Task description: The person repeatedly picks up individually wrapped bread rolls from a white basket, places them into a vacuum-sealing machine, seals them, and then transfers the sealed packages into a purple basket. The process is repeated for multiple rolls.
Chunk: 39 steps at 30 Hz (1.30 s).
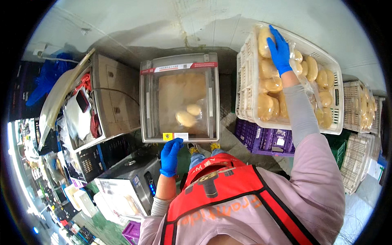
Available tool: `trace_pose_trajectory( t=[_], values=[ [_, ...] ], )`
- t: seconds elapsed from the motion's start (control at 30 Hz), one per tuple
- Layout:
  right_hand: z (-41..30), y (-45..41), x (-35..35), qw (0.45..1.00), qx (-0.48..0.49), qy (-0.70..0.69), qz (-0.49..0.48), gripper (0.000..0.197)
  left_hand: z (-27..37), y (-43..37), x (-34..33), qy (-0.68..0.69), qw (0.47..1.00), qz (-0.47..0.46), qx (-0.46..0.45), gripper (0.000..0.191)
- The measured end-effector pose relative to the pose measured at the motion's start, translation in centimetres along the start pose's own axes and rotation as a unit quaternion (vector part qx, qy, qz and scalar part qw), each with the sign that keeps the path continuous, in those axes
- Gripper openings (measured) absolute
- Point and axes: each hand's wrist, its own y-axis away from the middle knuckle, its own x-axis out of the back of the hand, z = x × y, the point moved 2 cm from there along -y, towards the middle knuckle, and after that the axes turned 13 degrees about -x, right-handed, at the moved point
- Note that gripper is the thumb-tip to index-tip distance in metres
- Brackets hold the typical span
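My right hand (279, 50), in a blue glove, lies spread over plastic-bagged pale yellow pieces of food in a white plastic crate (306, 128) at the right. Its fingers rest at a bagged piece (264, 41) by the crate's far left corner; whether they grip it I cannot tell. My left hand (170, 156), also gloved in blue, is at the near edge of a machine with a transparent lid (179, 62), likely a vacuum sealer. Its fingers are bent, and what they hold is not clear. Under the lid lie two pale pieces (186, 118) in a clear bag.
Purple (263, 137) and green crates stand beneath the white crate. More white crates (352, 105) are at the far right. Left of the lidded machine stands a metal cabinet (114, 95) with bags and a phone on top. A second steel machine (131, 174) is at the lower left.
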Motion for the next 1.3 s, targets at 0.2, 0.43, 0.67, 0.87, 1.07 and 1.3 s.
trace_pose_trajectory(
  t=[0.2,0.43,0.67,0.87,1.07,1.3],
  values=[
    [1.8,0.2,-0.4,0.995,-0.032,-0.1,-0.004,0.042,-1.7,2.7,2.0,0.048,0.997,0.058,0.009,0.023],
    [9.3,-2.0,-0.3,0.939,-0.218,-0.249,-0.094,0.051,-1.6,6.3,6.0,0.037,0.995,0.077,-0.046,0.026],
    [-15.0,5.4,-0.3,0.996,-0.024,-0.082,0.032,0.043,-4.1,15.2,14.7,0.074,0.973,0.211,-0.067,0.028],
    [-31.1,21.8,-12.2,0.907,-0.042,-0.273,-0.318,0.035,-7.0,25.5,23.5,0.091,0.914,0.386,-0.09,0.026],
    [-44.8,41.9,-19.6,0.771,0.032,-0.201,-0.603,0.028,-13.1,44.7,33.1,0.016,0.778,0.622,-0.091,0.019],
    [-53.6,56.1,-24.7,0.594,0.285,-0.018,-0.752,0.036,-16.0,67.9,34.8,-0.048,0.394,0.909,-0.127,0.017]
  ],
)
